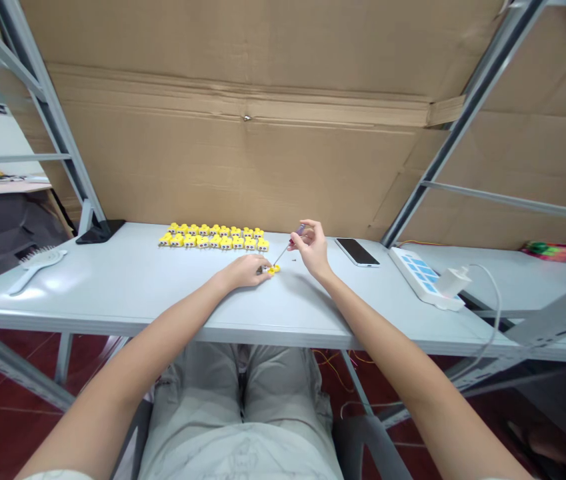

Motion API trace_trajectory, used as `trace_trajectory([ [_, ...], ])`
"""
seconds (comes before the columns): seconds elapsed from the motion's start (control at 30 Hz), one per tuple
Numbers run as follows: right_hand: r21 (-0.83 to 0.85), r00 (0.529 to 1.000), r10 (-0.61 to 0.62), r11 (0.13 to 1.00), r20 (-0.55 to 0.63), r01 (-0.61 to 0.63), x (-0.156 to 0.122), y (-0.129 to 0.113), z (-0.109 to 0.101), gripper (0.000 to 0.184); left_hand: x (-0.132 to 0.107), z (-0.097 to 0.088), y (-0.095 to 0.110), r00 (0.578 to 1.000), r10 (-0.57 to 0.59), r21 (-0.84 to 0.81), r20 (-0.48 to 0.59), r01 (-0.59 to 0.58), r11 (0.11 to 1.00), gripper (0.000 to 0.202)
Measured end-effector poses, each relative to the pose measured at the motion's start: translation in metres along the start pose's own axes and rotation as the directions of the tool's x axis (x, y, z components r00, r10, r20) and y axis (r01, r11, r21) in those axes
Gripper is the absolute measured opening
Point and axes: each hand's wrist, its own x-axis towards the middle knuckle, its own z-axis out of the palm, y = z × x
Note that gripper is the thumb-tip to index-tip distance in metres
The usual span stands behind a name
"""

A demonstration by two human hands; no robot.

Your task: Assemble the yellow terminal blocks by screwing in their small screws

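My left hand (249,271) rests on the light table and pinches a small yellow plastic part (274,270) against its surface. My right hand (311,247) grips a screwdriver (297,235) by its purple and red handle. The thin shaft slants down to the left, and its tip meets the yellow part or comes very close to it. A tiny dark piece, perhaps a screw (293,260), lies just right of the part. Behind my left hand, two rows of similar yellow parts (214,241) stand along the back of the table. My fingers partly hide the held part.
A smartphone (357,252) lies to the right, beside a white power strip (425,277) with a plugged-in charger (453,281) and cable. A hairbrush (37,267) is at the far left. Cardboard (263,173) closes off the back, between metal posts (427,180).
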Motion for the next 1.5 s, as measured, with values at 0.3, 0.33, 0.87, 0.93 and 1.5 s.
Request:
trace_trajectory([
  [0.3,0.004,1.000,0.015,1.000,-0.005,-0.015,0.000,0.003,0.000,0.046,0.000,0.001,-0.001,1.000,-0.011,-0.003,0.003,0.011,1.000,0.027],
  [0.33,0.001,1.000,0.015,1.000,-0.003,-0.015,0.000,0.003,0.000,0.045,0.000,0.001,-0.001,1.000,-0.010,-0.001,0.003,0.010,1.000,0.027],
  [0.87,-0.022,1.000,0.016,1.000,-0.001,-0.016,0.000,0.002,-0.001,0.046,0.000,0.002,-0.002,1.000,0.005,0.009,-0.014,-0.005,1.000,0.025],
  [0.93,-0.030,1.000,0.011,0.999,0.014,-0.011,-0.001,0.000,0.000,0.046,0.000,0.002,-0.002,1.000,0.013,0.011,-0.021,-0.013,1.000,0.024],
  [1.5,-0.013,0.983,-0.075,0.997,0.166,0.078,-0.006,-0.009,0.012,0.048,0.000,0.005,0.000,0.997,0.068,-0.016,-0.029,-0.068,0.998,0.026],
])
